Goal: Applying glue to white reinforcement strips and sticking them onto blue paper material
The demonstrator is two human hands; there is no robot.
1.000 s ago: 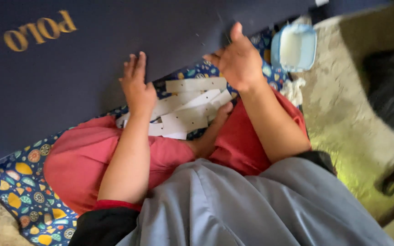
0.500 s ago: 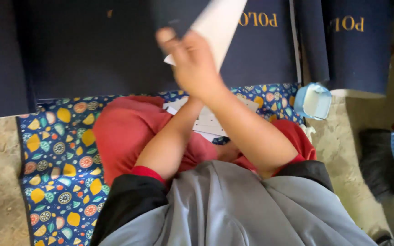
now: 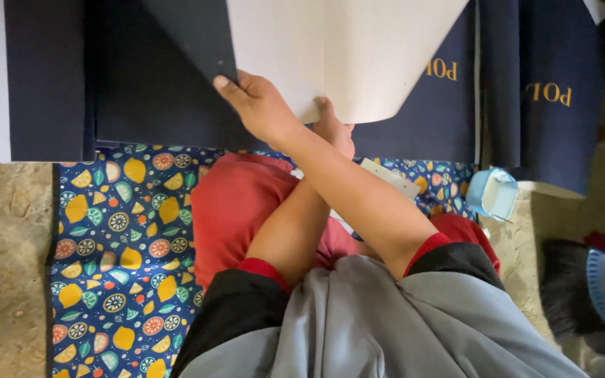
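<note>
1. Seated cross-legged on a patterned mat (image 3: 117, 231) printed with citrus slices, in red trousers (image 3: 236, 203) and a grey top (image 3: 400, 322) with black and red cuffs; forearms crossed above the lap.
2. Right hand (image 3: 257, 105) reached across to the mat's far edge, left of its middle, and clamped on the near edge of a large curled sheet (image 3: 344, 49), thumb on top, just where the sheet's navy face turns over to its pale face.
3. Left hand (image 3: 334, 129) tucked under the right forearm, further right along the same far edge of the mat, fingertips up against the sheet's lower curl; cannot tell whether gripping or only propping it.
4. Sheet lifted past the mat's far edge, directly ahead of both hands, pale side rolled toward the camera, navy side to the left; top cut off by the frame, so long axis not certain, though apparently running away from the body.
5. Of the two hands, right the firmer hold and the one at the fold line; hands close together, not touching.
6. Flat navy sheets (image 3: 43, 77) with gold lettering laid side by side beyond the mat's far edge, under the lifted one.
7. Small white card piece (image 3: 390, 178) on the mat by the right knee.
8. Light blue tub (image 3: 493, 192) just off the mat's far right corner, on the stone floor (image 3: 8, 266).
</note>
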